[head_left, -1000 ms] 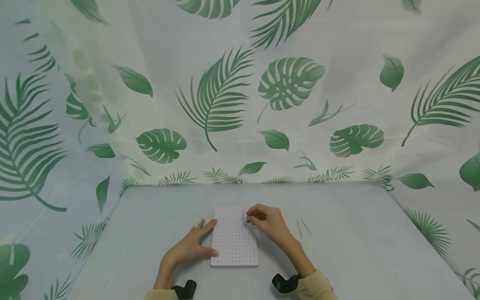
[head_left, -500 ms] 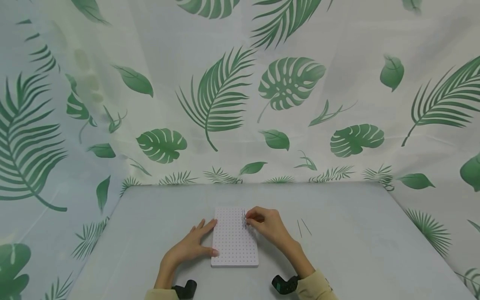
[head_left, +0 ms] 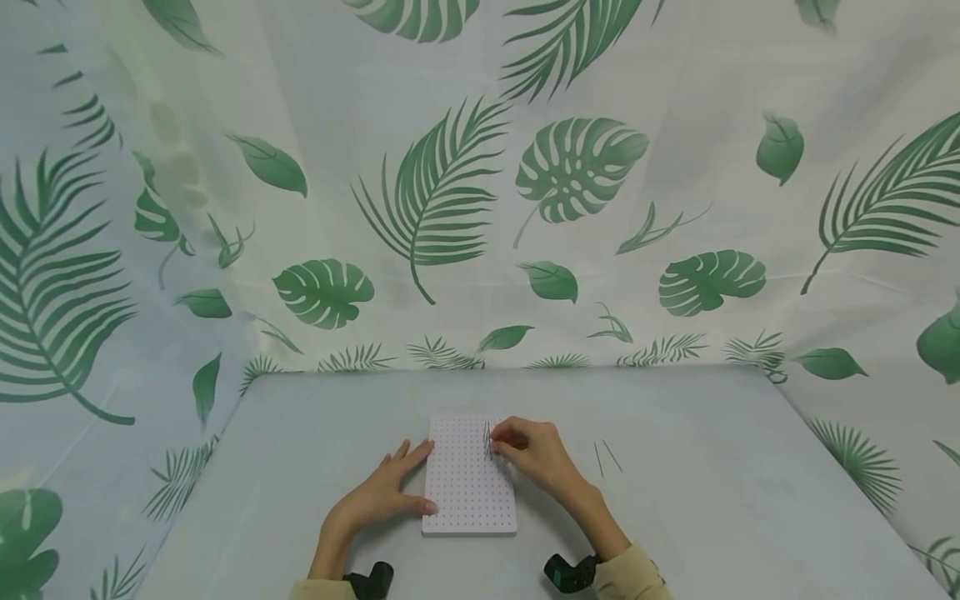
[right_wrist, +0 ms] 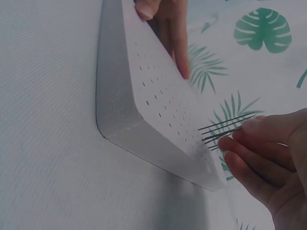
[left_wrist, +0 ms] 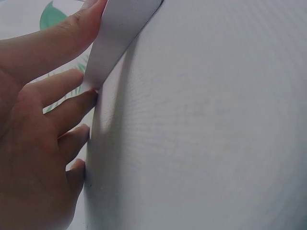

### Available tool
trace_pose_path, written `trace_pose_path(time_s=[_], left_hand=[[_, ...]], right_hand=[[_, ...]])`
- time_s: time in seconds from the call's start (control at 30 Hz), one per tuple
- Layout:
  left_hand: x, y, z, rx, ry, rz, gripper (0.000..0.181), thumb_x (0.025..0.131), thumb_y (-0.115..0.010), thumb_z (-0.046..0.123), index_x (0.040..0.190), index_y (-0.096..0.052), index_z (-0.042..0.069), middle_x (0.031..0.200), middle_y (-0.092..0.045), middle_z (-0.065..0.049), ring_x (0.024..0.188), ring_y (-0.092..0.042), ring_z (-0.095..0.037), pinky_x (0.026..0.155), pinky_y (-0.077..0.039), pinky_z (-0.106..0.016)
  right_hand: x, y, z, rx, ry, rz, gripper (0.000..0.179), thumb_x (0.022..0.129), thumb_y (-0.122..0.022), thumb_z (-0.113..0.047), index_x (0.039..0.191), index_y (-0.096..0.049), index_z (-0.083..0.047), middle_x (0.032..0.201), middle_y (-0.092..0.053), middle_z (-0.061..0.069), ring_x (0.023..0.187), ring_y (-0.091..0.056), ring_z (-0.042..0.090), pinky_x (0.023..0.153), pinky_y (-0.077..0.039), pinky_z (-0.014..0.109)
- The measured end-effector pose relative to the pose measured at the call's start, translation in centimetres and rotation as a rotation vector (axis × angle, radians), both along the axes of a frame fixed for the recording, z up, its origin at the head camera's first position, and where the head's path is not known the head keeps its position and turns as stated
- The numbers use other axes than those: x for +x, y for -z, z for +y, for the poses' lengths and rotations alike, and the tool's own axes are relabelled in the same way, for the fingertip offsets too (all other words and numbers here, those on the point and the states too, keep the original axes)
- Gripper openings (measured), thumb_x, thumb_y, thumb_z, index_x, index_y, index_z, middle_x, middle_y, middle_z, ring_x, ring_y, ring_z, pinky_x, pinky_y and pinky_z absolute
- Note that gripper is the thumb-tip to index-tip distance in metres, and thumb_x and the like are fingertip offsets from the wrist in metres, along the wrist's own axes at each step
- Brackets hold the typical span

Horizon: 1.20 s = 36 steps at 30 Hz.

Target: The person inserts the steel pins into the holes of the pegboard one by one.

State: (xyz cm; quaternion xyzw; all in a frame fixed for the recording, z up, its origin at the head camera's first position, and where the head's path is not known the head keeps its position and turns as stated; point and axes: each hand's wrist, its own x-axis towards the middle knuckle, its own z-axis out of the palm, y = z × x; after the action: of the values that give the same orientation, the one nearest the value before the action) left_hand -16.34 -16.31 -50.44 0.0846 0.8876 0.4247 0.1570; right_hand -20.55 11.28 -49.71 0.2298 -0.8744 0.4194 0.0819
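Observation:
A white board with a grid of small holes [head_left: 453,492] lies on the table. My left hand [head_left: 381,490] is spread along its left side, thumb on the top face near the front corner, fingertips at the edge. Toward the board's far right, several thin dark rods [head_left: 487,435] stand close together in the holes. There my right hand [head_left: 538,454] pinches one thin dark rod [right_wrist: 223,134] between thumb and fingertips, as the right wrist view shows. Its lower end is among the other rods [right_wrist: 216,126]; whether it sits in a hole I cannot tell.
Two loose thin rods, a left one [head_left: 599,459] and a right one [head_left: 612,456], lie on the white table [head_left: 697,500] right of the board. A leaf-patterned curtain [head_left: 465,317] encloses the table's back and sides. Black wrist devices [head_left: 572,573] are strapped to both forearms.
My right hand has come very slightly nearer and stays at the standing rods with its pinch kept. The left hand, the board and the loose rods have not visibly moved.

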Motion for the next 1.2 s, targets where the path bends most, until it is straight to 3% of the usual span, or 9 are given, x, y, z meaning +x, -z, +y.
trace_pose_path(time_s=[0.57, 1.2], left_hand=[[0.1, 0.4, 0.1, 0.006, 0.006, 0.01, 0.099, 0.074, -0.09, 0.032, 0.158, -0.043, 0.015, 0.166, -0.023, -0.03, 0.151, -0.01, -0.062, 0.117, -0.012, -0.079], [0.2, 0.0, 0.1, 0.003, -0.004, 0.003, 0.098, 0.073, -0.091, 0.031, 0.158, -0.043, 0.017, 0.165, -0.021, -0.033, 0.149, -0.009, -0.065, 0.114, -0.012, -0.082]], right_hand=[[0.5, 0.4, 1.3, 0.044, 0.013, -0.019, 0.015, 0.086, -0.08, -0.002, 0.095, -0.075, -0.012, 0.091, -0.078, -0.001, 0.08, -0.074, 0.011, 0.073, -0.06, 0.021], [1.2, 0.5, 7.0, 0.125, 0.09, -0.001, 0.013, 0.084, -0.081, -0.003, 0.092, -0.075, -0.012, 0.088, -0.078, -0.001, 0.079, -0.073, 0.011, 0.072, -0.06, 0.024]])
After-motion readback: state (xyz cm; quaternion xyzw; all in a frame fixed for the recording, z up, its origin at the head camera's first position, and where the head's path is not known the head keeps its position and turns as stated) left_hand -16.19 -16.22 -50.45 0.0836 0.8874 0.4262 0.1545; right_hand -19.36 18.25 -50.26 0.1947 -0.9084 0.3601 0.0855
